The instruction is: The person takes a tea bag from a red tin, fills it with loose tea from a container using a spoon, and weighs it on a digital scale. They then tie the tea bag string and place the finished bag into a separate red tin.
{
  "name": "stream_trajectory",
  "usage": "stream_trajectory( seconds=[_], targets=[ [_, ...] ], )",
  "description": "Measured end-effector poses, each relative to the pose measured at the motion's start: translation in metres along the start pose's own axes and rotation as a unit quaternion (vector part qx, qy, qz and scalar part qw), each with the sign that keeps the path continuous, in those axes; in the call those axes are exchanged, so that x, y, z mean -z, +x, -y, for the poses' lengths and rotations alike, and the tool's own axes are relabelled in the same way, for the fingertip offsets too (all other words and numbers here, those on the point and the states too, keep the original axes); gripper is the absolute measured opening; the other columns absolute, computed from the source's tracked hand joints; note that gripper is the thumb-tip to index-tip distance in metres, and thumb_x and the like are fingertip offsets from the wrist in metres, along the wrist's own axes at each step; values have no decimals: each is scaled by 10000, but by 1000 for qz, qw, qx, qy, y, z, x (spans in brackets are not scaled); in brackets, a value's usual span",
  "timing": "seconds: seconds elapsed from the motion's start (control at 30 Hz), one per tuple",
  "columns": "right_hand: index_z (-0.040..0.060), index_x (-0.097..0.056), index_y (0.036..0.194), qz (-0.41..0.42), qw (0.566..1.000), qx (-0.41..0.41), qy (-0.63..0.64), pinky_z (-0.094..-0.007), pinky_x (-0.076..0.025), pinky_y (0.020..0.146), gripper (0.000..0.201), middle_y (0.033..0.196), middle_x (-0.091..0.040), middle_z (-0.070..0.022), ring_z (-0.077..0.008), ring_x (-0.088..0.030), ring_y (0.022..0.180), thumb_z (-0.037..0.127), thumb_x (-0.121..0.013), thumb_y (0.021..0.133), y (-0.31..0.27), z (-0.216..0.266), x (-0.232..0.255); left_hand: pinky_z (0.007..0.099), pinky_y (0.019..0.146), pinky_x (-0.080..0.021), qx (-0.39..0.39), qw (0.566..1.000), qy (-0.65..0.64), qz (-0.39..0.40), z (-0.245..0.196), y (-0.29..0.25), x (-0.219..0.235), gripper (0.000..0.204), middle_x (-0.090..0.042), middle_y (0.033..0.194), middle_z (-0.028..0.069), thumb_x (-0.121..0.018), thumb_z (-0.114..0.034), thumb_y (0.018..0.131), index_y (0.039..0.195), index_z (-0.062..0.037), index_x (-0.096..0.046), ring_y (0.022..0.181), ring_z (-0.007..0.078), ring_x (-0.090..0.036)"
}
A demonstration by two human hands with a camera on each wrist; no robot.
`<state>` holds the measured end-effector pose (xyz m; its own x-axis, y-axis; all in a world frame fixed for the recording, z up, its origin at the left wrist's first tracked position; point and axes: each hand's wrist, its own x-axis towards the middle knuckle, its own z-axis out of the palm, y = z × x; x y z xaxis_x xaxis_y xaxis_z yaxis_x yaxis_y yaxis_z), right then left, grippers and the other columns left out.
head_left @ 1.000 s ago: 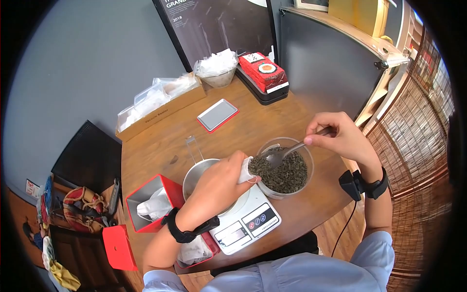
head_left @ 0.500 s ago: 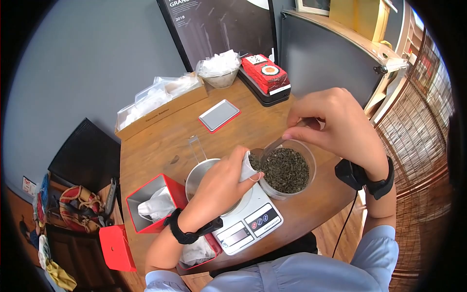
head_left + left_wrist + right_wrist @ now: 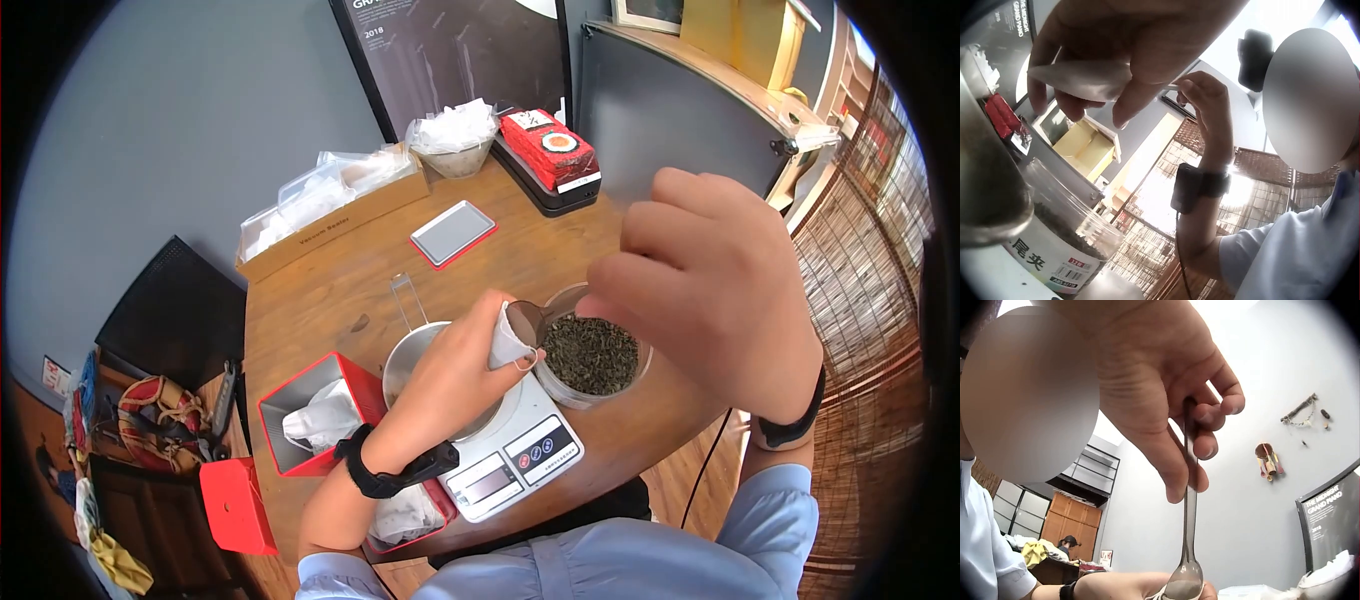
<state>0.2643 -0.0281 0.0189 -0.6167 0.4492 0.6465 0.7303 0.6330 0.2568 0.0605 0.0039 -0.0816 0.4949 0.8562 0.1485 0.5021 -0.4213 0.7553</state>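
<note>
My left hand [image 3: 447, 365] pinches a small white drawstring bag [image 3: 508, 347], its mouth held toward the right, above a metal pan [image 3: 402, 362]. The right hand [image 3: 705, 290] grips the handle of a grey translucent spoon [image 3: 1190, 519], raised high with the wrist turned over. The spoon's bowl points down into the mouth of the bag, as the right wrist view shows. Beside the bag stands a clear plastic tub [image 3: 647, 362] holding dark dried leaves [image 3: 590, 352] that look like loose tea. The bag's contents are hidden.
The pan rests on a white kitchen scale [image 3: 540, 470]. Left of it are red tins [image 3: 368, 385] with white bags inside, and a red lid [image 3: 236, 505]. Farther back lie a grey-and-red tray [image 3: 453, 232], a cardboard box [image 3: 335, 225], a bowl [image 3: 455, 160] and a red package [image 3: 548, 148].
The spoon has left the leaves in the tub and tipped steeply into the bag's mouth. My right hand has risen and turned over. The left hand has stayed nearly in place.
</note>
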Motion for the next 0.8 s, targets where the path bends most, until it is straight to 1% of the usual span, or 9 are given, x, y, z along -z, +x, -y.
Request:
stream_trajectory(
  seconds=[0.27, 0.4, 0.5, 0.57, 0.63, 0.7, 0.73, 0.77, 0.8],
  targets=[
    [43, -635, 707, 10, 993, -63, 94, -320, -359, 499, 229, 589, -499, -48, -211, -467, 562, 204, -792, 664, -9, -34, -3, 302, 753, -458, -24, 999, -47, 11, 6, 1, 0, 356, -579, 859, 26, -712, -254, 856, 1083, -91, -492, 824, 138, -568],
    [48, -641, 708, 29, 984, -138, 111, -331, -407, 498, 237, 605, -572, -91, -227, -551, 544, 250, -764, 731, -22, -45, -1, 283, 757, -453, 1, 998, -57, 8, 2, 1, 4, 334, -572, 848, 8, -723, -213, 848, 1056, -88, -494, 822, 111, -555],
    [38, -648, 729, 35, 966, -215, 140, -319, -395, 486, 222, 607, -568, -101, -232, -528, 507, 230, -754, 760, -44, -55, -10, 307, 756, -449, -22, 989, -130, 69, 8, 2, 8, 356, -552, 917, 76, -712, -172, 846, 1089, -54, -480, 856, 171, -544],
    [35, -659, 743, 115, 942, -272, 162, -321, -399, 493, 213, 607, -575, -106, -236, -537, 504, 228, -747, 765, -62, -59, -22, 271, 759, -431, -17, 980, -168, 104, 5, 1, 10, 323, -510, 916, 30, -705, -147, 849, 1072, -66, -485, 860, 119, -490],
    [36, -665, 742, 141, 937, -268, 172, -329, -420, 502, 212, 599, -584, -99, -240, -548, 500, 231, -747, 764, -82, -61, -39, 271, 760, -430, -28, 979, -174, 104, 7, 1, 9, 314, -507, 915, 25, -693, -144, 859, 1079, -69, -481, 858, 118, -491],
    [35, -665, 728, 180, 932, -243, 199, -342, -445, 530, 214, 611, -599, -96, -237, -575, 535, 231, -746, 762, -100, -60, -55, 270, 761, -430, -37, 977, -181, 105, 9, 1, 8, 306, -504, 914, 20, -680, -142, 869, 1086, -72, -477, 857, 118, -492],
    [39, -661, 830, 249, 905, -259, 228, -363, -491, 676, 221, 814, -651, -118, -275, -619, 738, 231, -742, 758, -103, -61, -56, 270, 757, -428, -46, 976, -187, 104, 10, 1, 7, 308, -504, 921, 21, -668, -144, 880, 1102, -76, -466, 860, 116, -489],
    [39, -661, 830, 250, 905, -259, 228, -363, -491, 676, 221, 814, -651, -118, -275, -619, 738, 231, -742, 758, -104, -58, -59, 270, 753, -426, -55, 974, -193, 104, 10, 2, 6, 312, -504, 929, 23, -656, -147, 890, 1118, -80, -455, 864, 113, -485],
    [42, -645, 910, 190, 955, -191, 123, -382, -477, 769, 260, 948, -631, -131, -302, -598, 860, 228, -740, 754, -104, -53, -63, 270, 753, -426, -55, 974, -193, 104, 8, 1, 7, 312, -504, 929, 23, -656, -147, 890, 1118, -80, -455, 864, 113, -485]
  ],
)
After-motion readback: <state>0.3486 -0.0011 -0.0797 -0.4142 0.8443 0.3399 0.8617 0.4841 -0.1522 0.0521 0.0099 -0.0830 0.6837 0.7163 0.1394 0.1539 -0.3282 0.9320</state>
